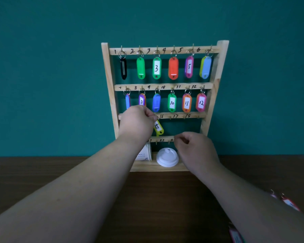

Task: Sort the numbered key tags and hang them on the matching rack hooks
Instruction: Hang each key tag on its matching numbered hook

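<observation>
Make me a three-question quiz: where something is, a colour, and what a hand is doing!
1. Where is the white round plastic lid? A) on the base of the wooden key rack B) on hook 3 C) in a hand
2. What colour is the plastic tag numbered 10? A) black B) green C) orange
3. What is the left hand doing? A) lying flat B) pinching the yellow plastic tag numbered 15 C) holding a cup
Answers: 1 A, it sits there; 2 B, green rim; 3 B, fingers grip its top.
</observation>
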